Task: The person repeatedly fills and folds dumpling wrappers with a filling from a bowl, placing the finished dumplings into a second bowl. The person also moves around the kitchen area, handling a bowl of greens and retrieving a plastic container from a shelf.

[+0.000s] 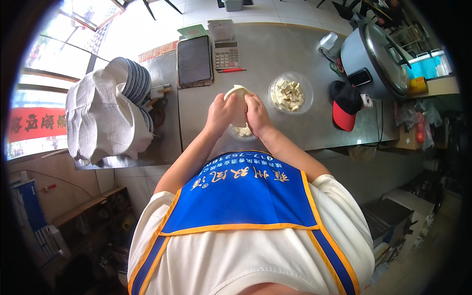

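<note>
A pale, flat round of what looks like bread or dough (239,107) is held up between my two hands, over the metal table. My left hand (223,110) grips its left side, with the thumb on the near face. On the other side, my right hand (257,111) has its fingers closed around the edge. Partly hidden beneath them is a clear round bowl (241,137) with pale pieces in it. To the right of my hands stands a second clear plastic bowl (311,94), holding many torn pale pieces (288,94).
Stacked bowls (136,83) under a white cloth (101,114) stand at the left. Behind my hands lie a tablet (194,61), a calculator (226,57) and a red pen (231,69). A cap (344,103), scissors (336,67) and a large rice cooker (368,59) are on the right.
</note>
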Demonstrator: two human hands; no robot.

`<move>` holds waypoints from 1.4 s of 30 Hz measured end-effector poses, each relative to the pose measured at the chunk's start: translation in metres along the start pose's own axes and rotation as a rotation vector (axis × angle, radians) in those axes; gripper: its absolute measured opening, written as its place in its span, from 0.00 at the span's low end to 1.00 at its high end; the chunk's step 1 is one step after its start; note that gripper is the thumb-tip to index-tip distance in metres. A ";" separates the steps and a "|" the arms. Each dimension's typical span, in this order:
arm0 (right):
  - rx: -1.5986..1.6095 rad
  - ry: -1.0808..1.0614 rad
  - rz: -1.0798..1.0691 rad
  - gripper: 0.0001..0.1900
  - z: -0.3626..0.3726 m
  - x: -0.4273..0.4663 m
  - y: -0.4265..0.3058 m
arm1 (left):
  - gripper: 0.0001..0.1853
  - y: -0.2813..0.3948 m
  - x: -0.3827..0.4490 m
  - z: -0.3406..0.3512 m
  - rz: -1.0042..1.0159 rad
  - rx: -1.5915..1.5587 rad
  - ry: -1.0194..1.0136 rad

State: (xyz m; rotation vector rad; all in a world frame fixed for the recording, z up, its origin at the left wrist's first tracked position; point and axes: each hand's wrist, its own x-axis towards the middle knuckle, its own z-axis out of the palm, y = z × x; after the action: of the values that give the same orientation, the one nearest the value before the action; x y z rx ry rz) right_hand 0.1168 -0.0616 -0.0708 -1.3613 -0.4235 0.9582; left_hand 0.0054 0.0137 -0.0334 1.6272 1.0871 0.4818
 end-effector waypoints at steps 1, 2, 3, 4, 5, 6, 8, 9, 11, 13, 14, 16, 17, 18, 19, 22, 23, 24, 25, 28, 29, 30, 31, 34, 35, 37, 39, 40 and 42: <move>0.038 0.035 0.019 0.22 0.005 -0.002 0.000 | 0.21 0.007 -0.002 0.001 -0.030 0.060 0.010; -0.133 0.088 -0.070 0.24 0.008 0.004 0.011 | 0.21 0.003 -0.001 0.007 0.006 0.083 0.030; -0.215 0.092 -0.103 0.24 0.014 0.000 0.006 | 0.21 -0.005 -0.001 0.011 0.038 0.104 0.064; -0.294 0.105 -0.137 0.25 0.018 -0.005 -0.006 | 0.21 -0.007 0.000 0.013 0.073 0.126 0.091; -0.374 0.117 -0.172 0.25 0.021 -0.008 -0.013 | 0.21 -0.009 0.001 0.013 0.082 0.114 0.085; -0.401 0.118 -0.208 0.23 0.021 -0.007 -0.016 | 0.21 -0.008 0.001 0.012 0.093 0.102 0.074; -0.341 0.091 -0.184 0.23 0.021 -0.009 -0.024 | 0.21 -0.008 0.001 0.011 0.099 0.026 0.039; -0.310 0.077 -0.172 0.23 0.022 -0.010 -0.027 | 0.21 -0.010 0.002 0.009 0.095 -0.038 0.014; -0.088 0.018 -0.099 0.23 0.022 -0.011 -0.025 | 0.21 -0.010 0.002 0.008 0.095 -0.218 -0.025; 0.094 -0.031 -0.027 0.23 0.021 -0.012 -0.025 | 0.21 -0.004 -0.002 0.011 0.100 -0.455 -0.057; 0.166 -0.053 0.007 0.23 0.021 -0.013 -0.026 | 0.20 -0.004 -0.002 0.010 0.097 -0.478 -0.079; 0.305 -0.086 0.078 0.24 0.019 -0.012 -0.028 | 0.20 -0.003 -0.003 0.007 0.091 -0.525 -0.122; 0.371 -0.099 0.115 0.24 0.018 -0.010 -0.028 | 0.20 -0.002 -0.003 0.005 0.048 -0.595 -0.158; 0.439 -0.114 0.153 0.25 0.017 -0.008 -0.029 | 0.20 0.002 -0.005 0.001 0.006 -0.664 -0.189; 0.531 -0.217 0.209 0.24 0.005 -0.002 -0.026 | 0.20 0.004 -0.006 -0.002 -0.036 -0.734 -0.225; 0.654 -0.105 0.310 0.25 -0.012 0.011 -0.025 | 0.18 -0.027 0.011 -0.027 0.055 -1.328 -0.613; 0.566 -0.116 0.237 0.25 -0.026 0.022 -0.008 | 0.18 -0.028 0.011 -0.027 0.080 -1.048 -0.471; 0.401 -0.009 0.171 0.25 -0.023 0.022 -0.009 | 0.19 -0.010 0.005 -0.028 0.103 -0.768 -0.329; 0.233 0.090 0.108 0.25 -0.017 0.019 -0.010 | 0.19 0.001 -0.001 -0.026 0.122 -0.488 -0.181; 0.082 -0.165 0.130 0.25 -0.011 0.008 -0.014 | 0.17 -0.006 0.005 0.001 0.433 0.095 0.125; 0.160 -0.228 0.173 0.24 -0.008 0.005 -0.011 | 0.17 -0.006 0.006 0.006 0.576 0.332 0.232; 0.286 -0.289 0.192 0.21 -0.008 0.004 -0.011 | 0.18 0.000 0.002 0.008 0.478 0.316 0.157; 0.412 -0.351 0.210 0.18 -0.008 0.003 -0.012 | 0.20 0.001 0.000 0.008 0.461 0.333 0.125; 0.467 -0.348 0.304 0.21 -0.007 -0.005 -0.030 | 0.35 0.004 -0.005 0.002 0.400 0.386 0.023; 0.309 -0.365 0.240 0.19 -0.008 -0.006 -0.027 | 0.37 0.003 -0.008 0.002 0.388 0.406 0.011; -0.006 -0.414 0.092 0.14 -0.006 0.003 -0.023 | 0.43 0.008 -0.011 -0.005 0.371 0.452 0.011; 0.082 -0.403 0.066 0.13 -0.014 0.006 -0.012 | 0.52 0.001 -0.010 -0.007 0.533 0.481 0.016; 0.314 -0.371 0.107 0.12 -0.016 0.006 -0.005 | 0.51 -0.012 -0.003 -0.007 0.463 0.393 -0.026; 0.442 -0.381 0.110 0.13 -0.024 0.005 -0.012 | 0.38 0.003 -0.001 -0.020 0.247 0.200 -0.365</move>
State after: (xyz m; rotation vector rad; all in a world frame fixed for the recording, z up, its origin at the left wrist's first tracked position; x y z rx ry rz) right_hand 0.1420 -0.0718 -0.0662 -0.8078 -0.3938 1.3211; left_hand -0.0087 0.0235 -0.0233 1.9470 0.6812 0.2241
